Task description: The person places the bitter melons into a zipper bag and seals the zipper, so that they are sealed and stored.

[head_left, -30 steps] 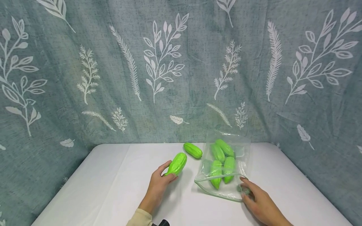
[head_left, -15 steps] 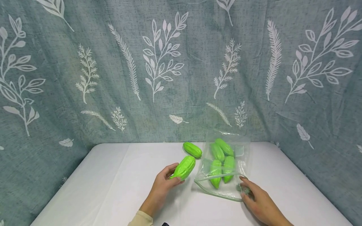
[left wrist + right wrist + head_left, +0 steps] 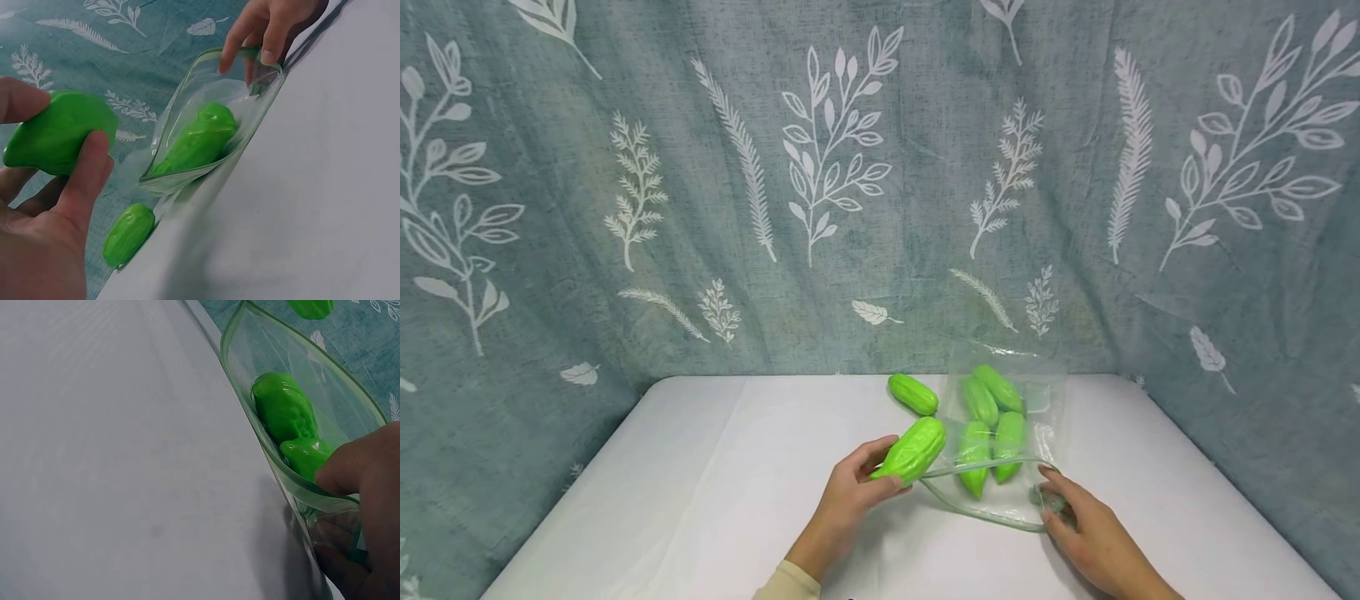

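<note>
In the head view my left hand (image 3: pixel 847 497) grips a bright green, ridged cucumber (image 3: pixel 916 451) above the table, just left of the bag's mouth. The left wrist view shows thumb and fingers spread round that cucumber (image 3: pixel 62 132). A clear zip bag (image 3: pixel 1043 433) lies on the table with its green-edged mouth gaping towards me. Several similar cucumbers (image 3: pixel 979 400) are inside it. My right hand (image 3: pixel 1088 537) pinches the right corner of the mouth; in the right wrist view, part of those fingers shows through the plastic. Another cucumber (image 3: pixel 913 394) lies outside, left of the bag.
A white-covered table (image 3: pixel 715 492) spreads under everything. Behind it and along both sides hangs a grey-green curtain (image 3: pixel 880 208) with white leaf prints. The bag's far end reaches the table's back edge.
My left hand has carried its cucumber to the right, from near the table's middle up to the left side of the bag's mouth. The right hand keeps its hold on the bag.
</note>
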{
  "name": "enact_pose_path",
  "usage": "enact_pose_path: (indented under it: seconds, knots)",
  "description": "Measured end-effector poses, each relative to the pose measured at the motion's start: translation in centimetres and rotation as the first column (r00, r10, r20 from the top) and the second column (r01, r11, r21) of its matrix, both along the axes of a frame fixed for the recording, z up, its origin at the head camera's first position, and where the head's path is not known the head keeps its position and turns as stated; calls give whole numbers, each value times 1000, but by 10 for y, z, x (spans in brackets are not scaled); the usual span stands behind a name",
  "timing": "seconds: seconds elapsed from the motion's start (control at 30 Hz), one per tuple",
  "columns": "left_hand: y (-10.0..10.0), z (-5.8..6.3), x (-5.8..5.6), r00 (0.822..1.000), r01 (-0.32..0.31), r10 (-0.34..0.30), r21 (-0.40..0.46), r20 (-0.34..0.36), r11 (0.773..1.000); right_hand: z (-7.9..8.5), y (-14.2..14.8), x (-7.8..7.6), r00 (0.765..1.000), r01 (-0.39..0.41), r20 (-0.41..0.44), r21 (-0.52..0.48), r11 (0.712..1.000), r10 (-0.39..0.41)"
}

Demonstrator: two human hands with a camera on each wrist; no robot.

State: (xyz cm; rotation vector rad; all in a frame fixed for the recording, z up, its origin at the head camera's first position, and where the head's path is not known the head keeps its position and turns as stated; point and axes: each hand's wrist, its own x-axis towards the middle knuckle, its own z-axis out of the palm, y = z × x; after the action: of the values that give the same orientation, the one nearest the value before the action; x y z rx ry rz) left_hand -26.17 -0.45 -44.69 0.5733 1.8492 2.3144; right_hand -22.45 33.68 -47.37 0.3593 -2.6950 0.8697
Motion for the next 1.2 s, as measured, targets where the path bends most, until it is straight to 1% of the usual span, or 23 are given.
enact_pose_path:
  seconds: [0.07,0.17,0.3,0.4,0.5,0.67,0.8,0.9,1.03,1.1,1.2]
  knots:
    - [3,0,1,1000,22,-22,7,-5,1000,1,1,0,1000,2,1,4,1000,-2]
    - [7,0,3,997,73,-73,15,-7,997,-1,3,-1,1000,6,-6,10,1000,-6]
    - [10,1,6,990,139,-139,23,-7,990,-3,3,-2,1000,2,-9,6,1000,-2]
    - [13,1,8,984,176,-176,28,-13,984,-4,2,-3,1000,-3,-6,3,1000,3]
    - [18,0,10,979,204,-203,33,-20,978,-3,1,-3,1000,-2,-4,3,1000,2]
    - [24,-1,15,974,228,-227,37,-23,973,-1,0,-3,1000,6,-4,15,1000,-6]
    - [27,-2,19,968,251,-252,-7,-16,968,-1,0,-2,1000,12,1,14,1000,-12]
    - [30,-4,21,961,273,-275,-61,-29,960,-1,-1,-2,1000,14,-2,8,1000,-14]
    - [35,-10,22,952,295,-301,-99,-53,950,-1,-2,-2,1000,26,-12,7,1000,-26]
    - [38,-12,23,951,299,-305,-105,-52,949,-1,-3,-2,999,31,-14,9,999,-31]
    - [42,-14,24,953,288,-297,-138,-56,948,0,-3,-3,999,39,-16,14,999,-38]
